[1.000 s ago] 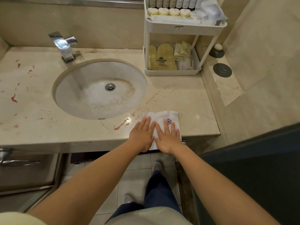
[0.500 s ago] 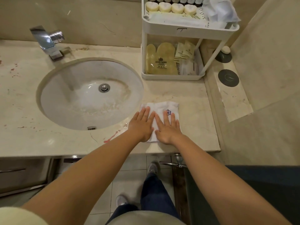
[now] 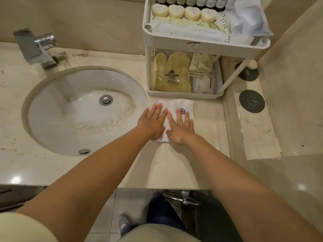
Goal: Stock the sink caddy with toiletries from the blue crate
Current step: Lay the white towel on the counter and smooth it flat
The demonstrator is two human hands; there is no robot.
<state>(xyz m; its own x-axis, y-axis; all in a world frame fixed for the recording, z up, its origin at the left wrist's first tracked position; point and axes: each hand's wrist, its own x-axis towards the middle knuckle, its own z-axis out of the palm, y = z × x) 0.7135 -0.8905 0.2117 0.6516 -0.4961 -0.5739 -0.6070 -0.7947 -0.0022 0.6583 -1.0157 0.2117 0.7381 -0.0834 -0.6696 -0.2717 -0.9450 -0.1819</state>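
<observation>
Head view: left hand (image 3: 151, 124) and right hand (image 3: 180, 128) press flat, fingers spread and grasping nothing, on a folded white cloth (image 3: 174, 109) just before the sink caddy (image 3: 183, 95) on the bench (image 3: 174, 165).

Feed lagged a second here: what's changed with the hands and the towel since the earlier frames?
Both hands, left hand and right hand, slid the folded white towel away from the counter edge, up to the caddy. Palms remain flat on it; nothing grasped or released. Caddy contents unchanged.

Warm, even light falls from overhead, glinting off my countertop (image 3: 174, 165) near its front edge. Wide-angle bending curves the edges; my forearms blur softly.
</observation>
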